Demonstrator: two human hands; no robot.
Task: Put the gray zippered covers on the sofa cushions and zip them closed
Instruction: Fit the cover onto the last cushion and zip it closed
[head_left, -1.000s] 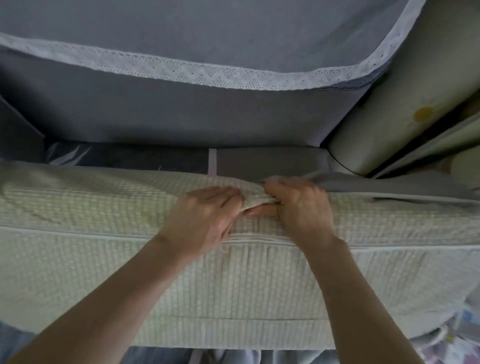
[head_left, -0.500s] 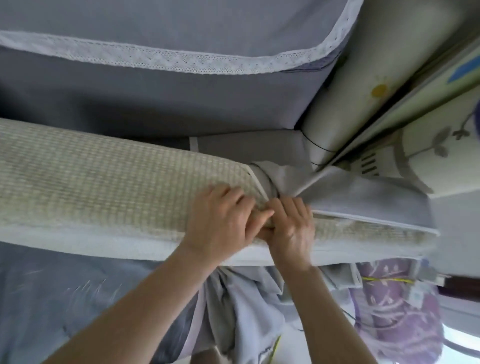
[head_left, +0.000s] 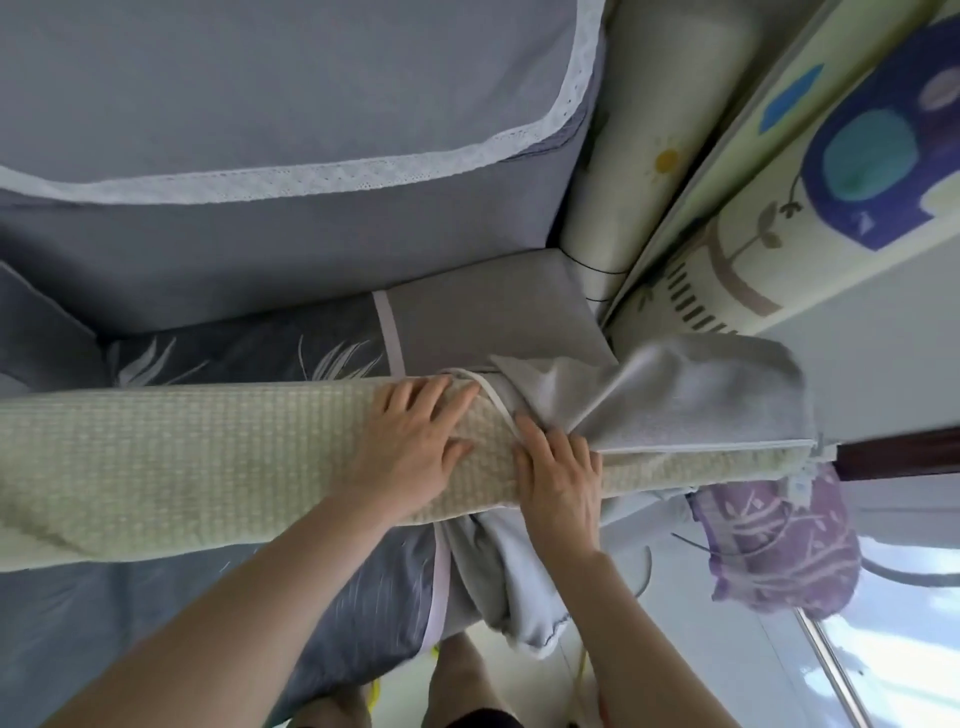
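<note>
Gray zippered cover (head_left: 675, 395) sheathes only the right end of the pale green woven cushion (head_left: 208, 457) lying mid-frame; zipping likely remains. Left hand (head_left: 410, 447) lies flat, fingers spread; right hand (head_left: 558, 483) meets the cover's edge, hold unclear.

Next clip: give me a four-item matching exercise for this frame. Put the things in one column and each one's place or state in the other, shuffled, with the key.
Things
1. left hand
2. right hand
3. gray cover
4. cushion

Place or state
A. bunched over the cushion's right end
B. lying flat on top of the cushion, fingers spread
C. cream, woven texture, mostly uncovered
D. fingertips at the cover's white-piped edge

Pairs: 1-B, 2-D, 3-A, 4-C
</note>
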